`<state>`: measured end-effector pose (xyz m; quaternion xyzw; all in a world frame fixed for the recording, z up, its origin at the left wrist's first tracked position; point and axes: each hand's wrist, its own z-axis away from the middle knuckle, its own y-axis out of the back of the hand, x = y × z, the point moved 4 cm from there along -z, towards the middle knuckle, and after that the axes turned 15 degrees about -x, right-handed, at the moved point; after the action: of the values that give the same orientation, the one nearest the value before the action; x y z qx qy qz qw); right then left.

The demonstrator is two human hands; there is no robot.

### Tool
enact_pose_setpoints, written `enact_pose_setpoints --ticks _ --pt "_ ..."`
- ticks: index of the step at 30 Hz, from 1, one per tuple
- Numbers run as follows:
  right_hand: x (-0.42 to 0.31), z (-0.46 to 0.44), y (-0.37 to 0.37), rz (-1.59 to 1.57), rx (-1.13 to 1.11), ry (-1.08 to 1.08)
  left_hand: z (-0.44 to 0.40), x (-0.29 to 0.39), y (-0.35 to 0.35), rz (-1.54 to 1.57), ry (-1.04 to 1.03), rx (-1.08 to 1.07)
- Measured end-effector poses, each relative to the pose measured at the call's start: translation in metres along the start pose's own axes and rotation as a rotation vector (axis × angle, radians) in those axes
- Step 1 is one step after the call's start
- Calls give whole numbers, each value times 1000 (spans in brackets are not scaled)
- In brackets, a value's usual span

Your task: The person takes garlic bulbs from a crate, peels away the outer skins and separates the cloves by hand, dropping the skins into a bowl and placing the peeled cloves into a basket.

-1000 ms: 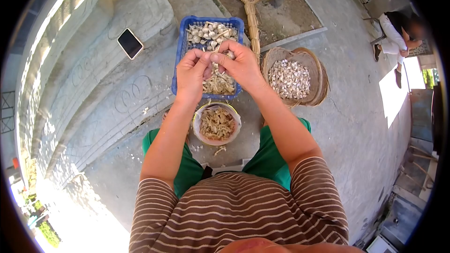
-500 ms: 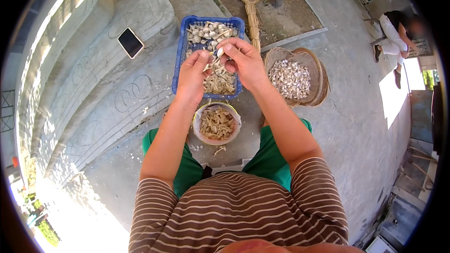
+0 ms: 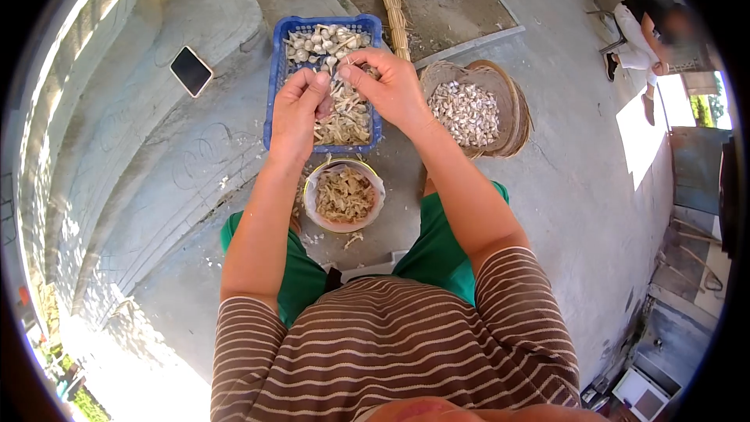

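Observation:
Over the blue plastic crate, my left hand and my right hand are close together with fingertips pinched. Garlic is pinched in my right hand, mostly covered by the thumb and fingers. What my left fingers grip is hidden. Garlic bulbs fill the far part of the crate, and dry garlic stalks lie in its near part. Below the crate, a lined bucket holds brownish peelings.
At right, a wicker basket contains loose garlic cloves. A straw broom lies behind the crate. A phone rests on the concrete step at left. Another person sits at far right.
The view has shifted, so the crate, bucket and basket appear farther left and higher. My hands stay together over the crate; the white garlic piece seen between my fingertips is now mostly covered.

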<state>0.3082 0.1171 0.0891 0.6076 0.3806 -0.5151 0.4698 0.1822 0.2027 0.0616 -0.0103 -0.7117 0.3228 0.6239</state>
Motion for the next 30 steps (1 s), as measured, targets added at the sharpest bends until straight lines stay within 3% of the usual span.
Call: enact_pose_setpoints --ticks 2,4,6,7,10,12,14,16,19,24,28,30 --pt "-7 8 24 143 109 103 0 0 4 -147 -16 54" --pt "-3 21 62 357 188 -36 2 -4 10 -199 48 88" --pt "10 40 106 711 200 -154 4 5 9 -476 -116 150" --pt "18 50 123 863 179 -239 7 8 10 -470 -67 133" --pt "27 62 146 854 296 -264 8 7 11 -356 -22 158" --pt "24 57 137 761 238 -327 10 11 4 -302 23 123" --pt "23 43 107 -69 145 -206 9 8 -3 -252 72 89" --pt "3 31 67 -438 -6 -49 7 -1 -10 -137 98 -30" --pt "-11 16 16 -682 -74 88 5 -2 -25 32 132 -97" --pt "-6 -3 -23 -508 -154 133 1 -7 -23 177 131 -97" --pt "-16 -12 -28 -524 -76 213 -1 7 -25 112 37 -13" --pt "-7 -12 -23 -375 -15 162 -2 11 -20 59 -28 32"
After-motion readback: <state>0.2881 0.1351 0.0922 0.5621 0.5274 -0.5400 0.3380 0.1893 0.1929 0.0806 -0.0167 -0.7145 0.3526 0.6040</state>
